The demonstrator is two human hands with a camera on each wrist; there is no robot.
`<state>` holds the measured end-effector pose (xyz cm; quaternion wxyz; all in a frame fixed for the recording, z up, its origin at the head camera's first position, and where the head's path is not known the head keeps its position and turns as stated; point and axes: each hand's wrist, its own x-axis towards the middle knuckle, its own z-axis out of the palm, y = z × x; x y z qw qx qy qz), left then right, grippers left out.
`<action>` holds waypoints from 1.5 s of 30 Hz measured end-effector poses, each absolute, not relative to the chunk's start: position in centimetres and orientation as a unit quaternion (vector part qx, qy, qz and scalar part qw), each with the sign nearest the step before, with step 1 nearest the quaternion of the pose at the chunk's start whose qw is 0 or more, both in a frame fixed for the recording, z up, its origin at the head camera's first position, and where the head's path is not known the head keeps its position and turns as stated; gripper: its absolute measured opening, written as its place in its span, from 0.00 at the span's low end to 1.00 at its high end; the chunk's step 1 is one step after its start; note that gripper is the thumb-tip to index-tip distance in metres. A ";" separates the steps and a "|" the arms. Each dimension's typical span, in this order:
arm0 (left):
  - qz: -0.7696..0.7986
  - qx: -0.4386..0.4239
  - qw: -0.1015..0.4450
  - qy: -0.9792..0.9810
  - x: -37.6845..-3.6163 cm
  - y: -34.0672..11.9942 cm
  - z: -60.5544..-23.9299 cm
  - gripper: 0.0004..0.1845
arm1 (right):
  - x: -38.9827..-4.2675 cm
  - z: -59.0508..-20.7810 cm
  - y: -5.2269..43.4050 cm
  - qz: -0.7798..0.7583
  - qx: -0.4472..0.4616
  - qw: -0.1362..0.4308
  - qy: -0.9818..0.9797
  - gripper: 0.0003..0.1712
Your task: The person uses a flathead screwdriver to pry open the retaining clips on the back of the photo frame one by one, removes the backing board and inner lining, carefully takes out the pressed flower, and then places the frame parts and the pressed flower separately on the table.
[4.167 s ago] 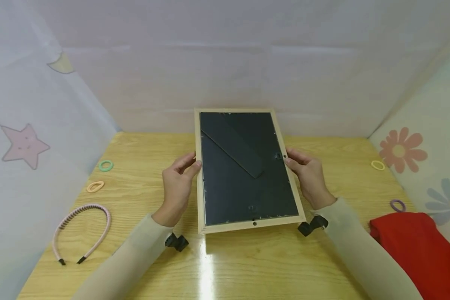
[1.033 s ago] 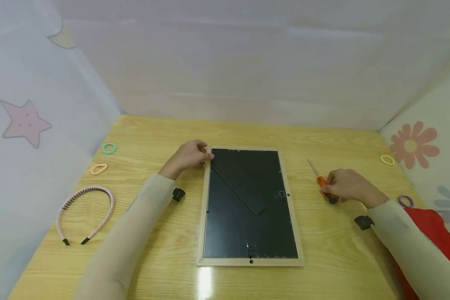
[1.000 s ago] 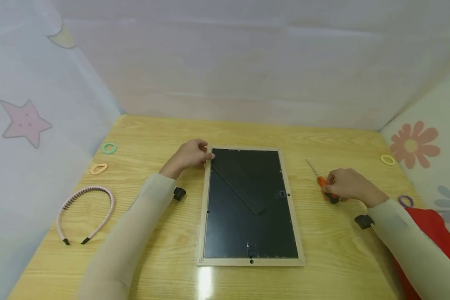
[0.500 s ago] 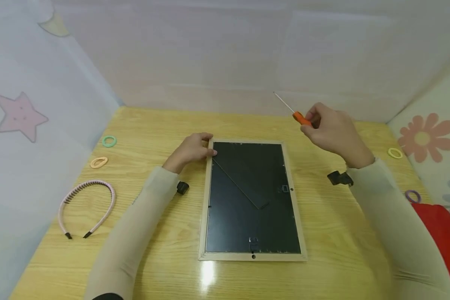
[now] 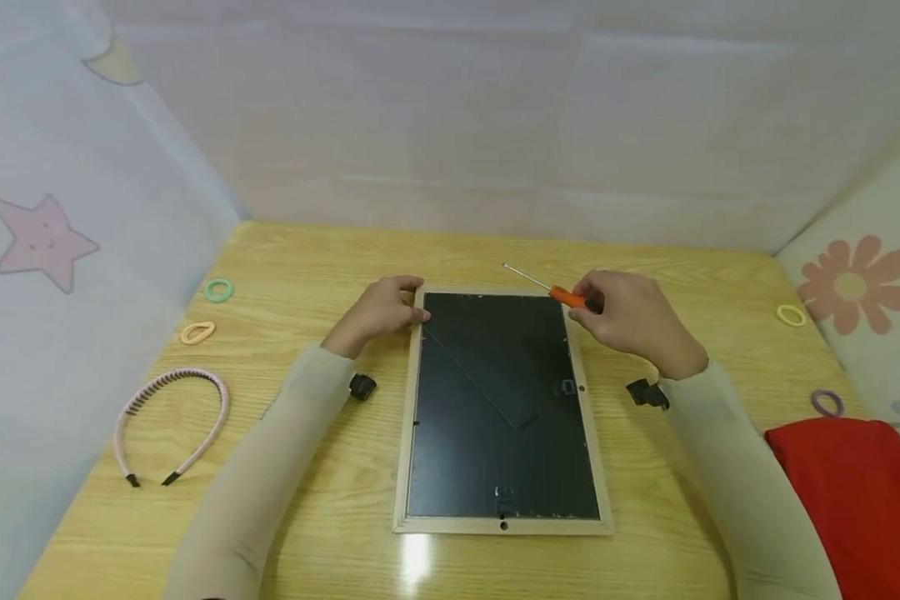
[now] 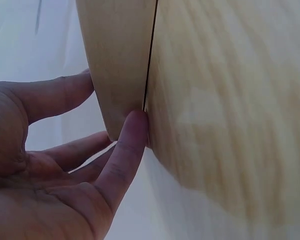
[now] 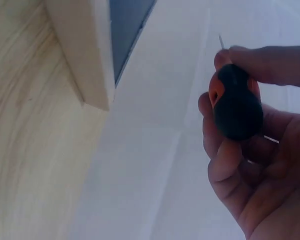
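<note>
A picture frame (image 5: 402, 467) with a pale wooden border lies back side up on the table, its black backing board (image 5: 487, 400) and folded stand showing. My left hand (image 5: 378, 317) grips the far left corner; in the left wrist view the thumb (image 6: 60, 97) is on the upper edge and a finger (image 6: 122, 160) touches the lower edge. Above the far right corner, my right hand (image 5: 630, 312) holds a screwdriver (image 5: 567, 297) with an orange and black handle, its thin shaft pointing left over the frame. The handle's rounded dark end (image 7: 238, 117) faces the right wrist camera.
On the left lie a pink headband (image 5: 223, 400), a green hair tie (image 5: 219, 290) and an orange hair tie (image 5: 197, 333). Yellow (image 5: 791, 315) and purple hair ties (image 5: 827, 403) lie at the right, near a red cloth (image 5: 847, 492). Fabric-covered walls enclose three sides.
The frame, held up by both hands earlier, now lies flat. My right hand has lifted the screwdriver from the table's right and brought it left, then lower, over the frame's far right corner.
</note>
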<state>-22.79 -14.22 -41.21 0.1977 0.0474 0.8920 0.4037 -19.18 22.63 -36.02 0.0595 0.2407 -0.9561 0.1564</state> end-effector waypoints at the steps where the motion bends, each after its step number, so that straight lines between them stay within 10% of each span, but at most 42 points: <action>1: 0.402 0.047 0.196 0.893 -22.7 -14.3 -41.2 0.39 | -19.1 -36.2 22.7 0.159 0.249 0.058 -0.954 0.08; 45: 0.400 0.042 0.191 0.895 -21.8 -13.8 -41.2 0.48 | -17.1 -38.2 20.9 0.110 0.271 -0.044 -0.955 0.12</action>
